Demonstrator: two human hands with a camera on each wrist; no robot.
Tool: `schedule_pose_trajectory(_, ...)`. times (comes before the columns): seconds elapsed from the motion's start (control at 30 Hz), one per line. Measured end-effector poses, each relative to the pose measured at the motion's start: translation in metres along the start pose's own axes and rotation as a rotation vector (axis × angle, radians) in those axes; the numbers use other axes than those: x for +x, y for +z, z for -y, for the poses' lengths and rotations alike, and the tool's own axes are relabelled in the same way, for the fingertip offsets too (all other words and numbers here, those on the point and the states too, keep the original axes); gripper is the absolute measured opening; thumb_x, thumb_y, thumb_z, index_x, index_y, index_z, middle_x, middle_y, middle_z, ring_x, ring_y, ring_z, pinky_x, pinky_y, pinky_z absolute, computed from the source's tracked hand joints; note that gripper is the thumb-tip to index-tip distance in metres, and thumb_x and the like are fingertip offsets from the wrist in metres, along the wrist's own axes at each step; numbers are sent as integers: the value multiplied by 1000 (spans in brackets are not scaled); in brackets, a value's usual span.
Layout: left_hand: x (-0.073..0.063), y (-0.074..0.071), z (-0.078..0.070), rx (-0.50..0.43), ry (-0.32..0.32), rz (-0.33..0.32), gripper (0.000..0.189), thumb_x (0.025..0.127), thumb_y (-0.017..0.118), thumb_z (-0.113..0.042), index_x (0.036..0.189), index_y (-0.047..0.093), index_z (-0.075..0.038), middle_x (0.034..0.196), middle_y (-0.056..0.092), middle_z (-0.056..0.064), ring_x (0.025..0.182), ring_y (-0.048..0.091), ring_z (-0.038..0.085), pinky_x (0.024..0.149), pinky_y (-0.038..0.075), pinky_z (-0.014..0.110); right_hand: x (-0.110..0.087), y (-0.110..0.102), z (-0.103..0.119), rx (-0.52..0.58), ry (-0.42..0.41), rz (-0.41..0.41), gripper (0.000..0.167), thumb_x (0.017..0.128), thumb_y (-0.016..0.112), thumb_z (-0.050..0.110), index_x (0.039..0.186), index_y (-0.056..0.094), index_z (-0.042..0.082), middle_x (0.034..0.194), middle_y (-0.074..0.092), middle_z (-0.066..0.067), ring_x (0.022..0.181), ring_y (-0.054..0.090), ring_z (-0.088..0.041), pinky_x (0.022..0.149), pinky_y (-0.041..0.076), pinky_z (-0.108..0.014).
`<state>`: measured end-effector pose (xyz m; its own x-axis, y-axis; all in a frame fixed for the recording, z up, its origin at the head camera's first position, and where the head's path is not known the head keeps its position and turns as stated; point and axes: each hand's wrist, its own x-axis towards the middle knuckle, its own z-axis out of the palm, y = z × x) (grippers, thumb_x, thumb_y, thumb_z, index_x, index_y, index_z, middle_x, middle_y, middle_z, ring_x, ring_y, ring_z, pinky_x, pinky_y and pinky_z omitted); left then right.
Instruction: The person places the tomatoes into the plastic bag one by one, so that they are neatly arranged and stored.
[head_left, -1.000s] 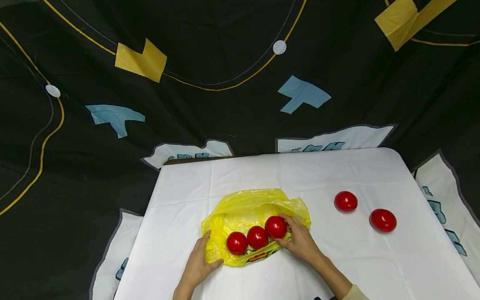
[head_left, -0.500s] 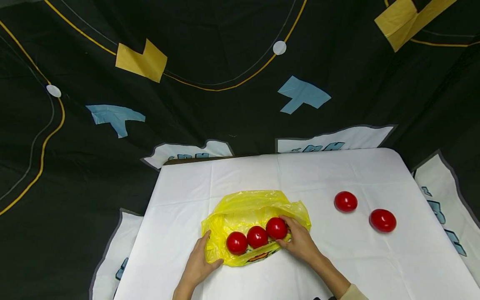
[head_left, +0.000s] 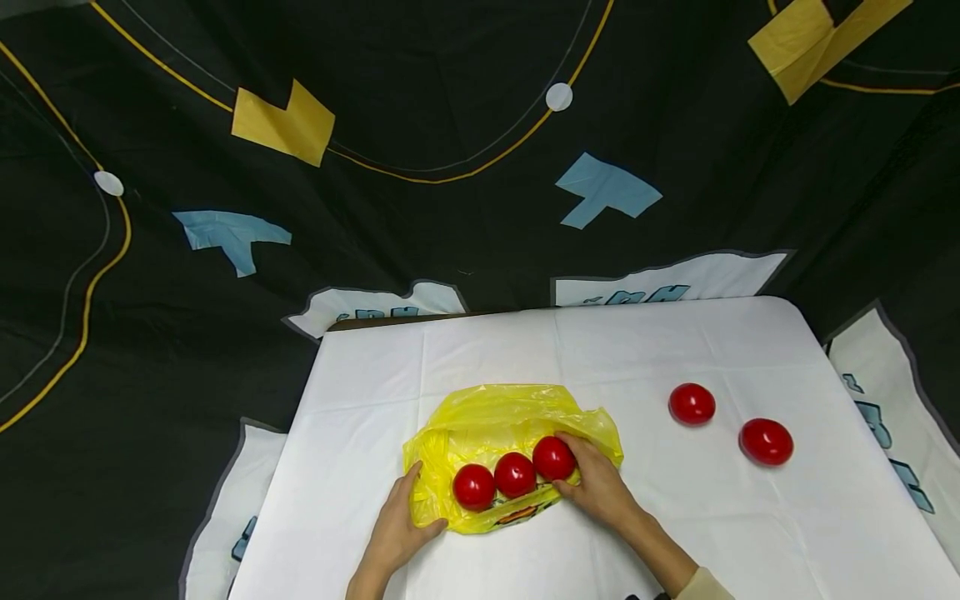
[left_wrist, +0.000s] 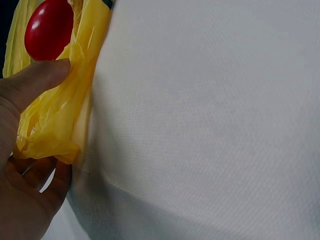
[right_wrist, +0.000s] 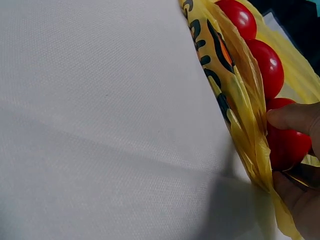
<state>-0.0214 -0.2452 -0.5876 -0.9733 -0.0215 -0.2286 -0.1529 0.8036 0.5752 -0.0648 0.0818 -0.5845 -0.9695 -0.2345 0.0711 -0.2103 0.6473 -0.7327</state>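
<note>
A yellow plastic bag (head_left: 487, 408) lies on the white-covered table with its mouth spread wide. Three glossy red balls sit in a slanting row inside it: a left one (head_left: 473, 487), a middle one (head_left: 515, 474) and a right one (head_left: 554, 457). My left hand (head_left: 399, 521) holds the bag's left end, thumb on the near side and fingers behind, as the left wrist view shows. With thumb and fingers my right hand (head_left: 600, 485) grips the right ball at the bag's right end. In the right wrist view its thumb (right_wrist: 290, 118) presses that ball's surface.
Two more red balls, a farther one (head_left: 692, 404) and a nearer one (head_left: 766, 442), rest on the white tablecloth (head_left: 675, 342) to the right of the bag. Behind the table hangs a dark cloth (head_left: 450, 225) with yellow and blue shapes.
The bag's far edge has sagged slightly toward me. The right ball and my right hand have shifted a very little to the right and nearer. My left hand keeps its place.
</note>
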Motion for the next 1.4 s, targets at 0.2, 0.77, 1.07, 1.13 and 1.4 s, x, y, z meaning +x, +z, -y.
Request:
schedule_pose_trajectory(0.2, 0, -1, 0, -7, 3, 1, 105, 64, 86, -37, 148, 27, -11, 138, 44, 15, 127, 42, 37, 106, 34, 55, 1, 0, 1, 4, 14, 6, 72, 69, 84, 13, 133, 51, 7, 126, 56, -13, 115, 54, -30, 98, 45, -46)
schedule_pose_trajectory(0.77, -3, 1, 0, -13, 5, 1, 105, 65, 86, -36, 148, 27, -10, 137, 44, 15, 127, 43, 37, 106, 35, 55, -1, 0, -2, -5, -20, 0, 71, 70, 84, 14, 133, 51, 6, 125, 56, -14, 114, 54, -30, 98, 46, -46)
schedule_pose_trajectory(1.07, -3, 0, -1, 7, 25, -5, 105, 65, 86, -35, 148, 27, -9, 135, 45, 14, 125, 45, 36, 106, 36, 52, -8, -10, 4, -37, -48, -16, 69, 71, 84, 17, 132, 52, 9, 126, 56, -11, 118, 52, -27, 100, 44, -46)
schedule_pose_trajectory(1.13, -3, 0, -1, 10, 28, -7, 105, 65, 86, -35, 148, 27, -9, 135, 45, 14, 125, 45, 36, 106, 36, 52, -10, -14, 5, -41, -49, -16, 68, 71, 84, 17, 131, 53, 10, 126, 56, -9, 118, 52, -26, 100, 44, -45)
schedule_pose_trajectory(1.4, -2, -1, -1, 21, 44, -15, 105, 65, 86, -34, 148, 27, -8, 134, 46, 13, 124, 46, 35, 106, 36, 51, -20, -33, 6, -1, -11, 21, 64, 72, 83, 17, 130, 55, 11, 120, 60, -4, 99, 60, -19, 86, 53, -37)
